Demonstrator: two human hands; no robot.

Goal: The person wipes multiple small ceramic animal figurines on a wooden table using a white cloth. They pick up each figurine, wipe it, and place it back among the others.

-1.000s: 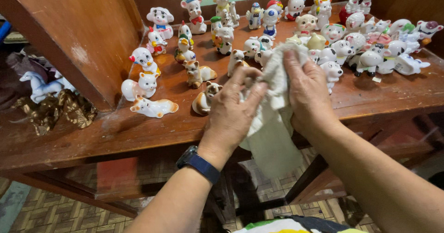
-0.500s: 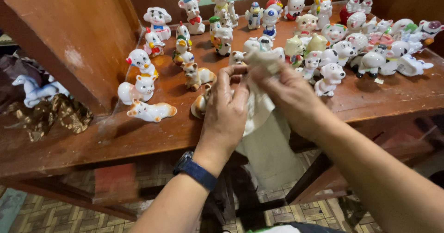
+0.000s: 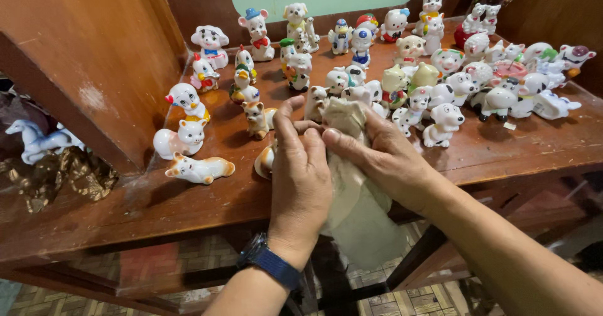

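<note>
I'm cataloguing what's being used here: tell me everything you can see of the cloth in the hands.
The cloth is pale cream, soft and creased, seemingly plain woven fabric. Its upper end is bunched between the left hand and right hand, apparently wrapped around something small that stays hidden. The rest hangs loose below the edge of the wooden table, widening toward its lower end. Only the two hands clearly touch it.

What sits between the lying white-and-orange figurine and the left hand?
Head view: a small tan-and-white figurine, partly hidden by the left hand, sits right of the lying figurine.
</note>
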